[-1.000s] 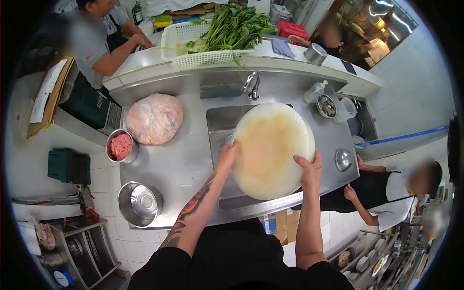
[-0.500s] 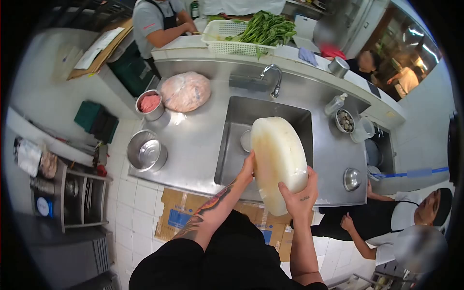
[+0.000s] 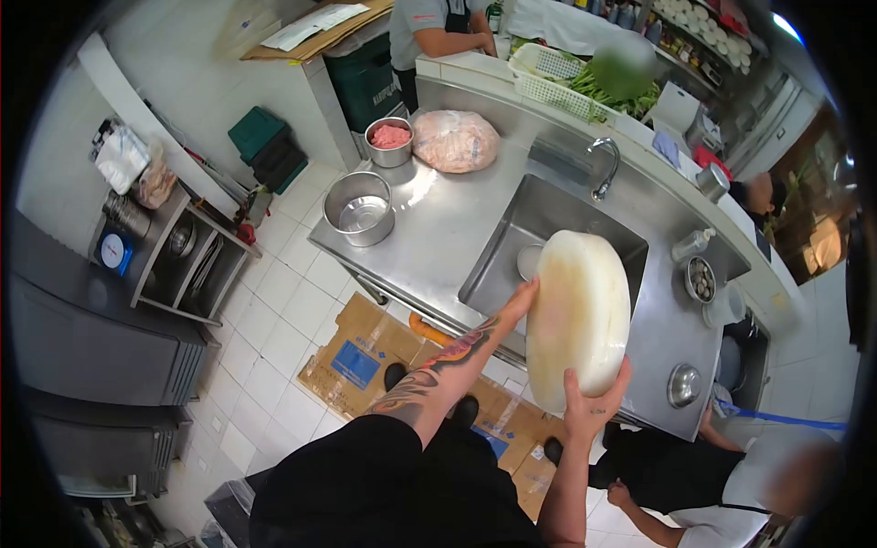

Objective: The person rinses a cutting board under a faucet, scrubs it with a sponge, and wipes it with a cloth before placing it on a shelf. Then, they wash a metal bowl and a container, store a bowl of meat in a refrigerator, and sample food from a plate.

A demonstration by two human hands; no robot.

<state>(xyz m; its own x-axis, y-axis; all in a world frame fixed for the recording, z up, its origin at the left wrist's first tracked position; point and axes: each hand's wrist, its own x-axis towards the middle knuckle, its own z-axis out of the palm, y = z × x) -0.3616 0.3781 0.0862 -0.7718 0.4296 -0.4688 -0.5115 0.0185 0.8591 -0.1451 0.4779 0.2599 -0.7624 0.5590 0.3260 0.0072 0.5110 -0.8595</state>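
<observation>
A thick, round, off-white chopping board (image 3: 585,315) with yellowish stains is held up on edge, tilted, in front of the sink. My left hand (image 3: 523,300) grips its left edge, the fingers partly hidden behind it. Low on the right side, my right hand (image 3: 596,402) clasps the rim with the thumb on the near face. Behind the board lies the steel sink (image 3: 498,265), where a small round pale item (image 3: 529,261) shows in part. The faucet (image 3: 603,169) rises at the sink's back.
On the steel counter (image 3: 429,265) sit an empty pot (image 3: 359,210), a pot of pink minced meat (image 3: 390,142), a bagged meat bundle (image 3: 456,141) and an upturned metal bowl (image 3: 685,385). A co-worker (image 3: 685,470) stands close on the right. Flattened cardboard (image 3: 356,352) covers the floor.
The view has swung left, so the counter and sink appear farther right. Both hands still hold the board, which now appears more upright and nearer the sink's front right side.
</observation>
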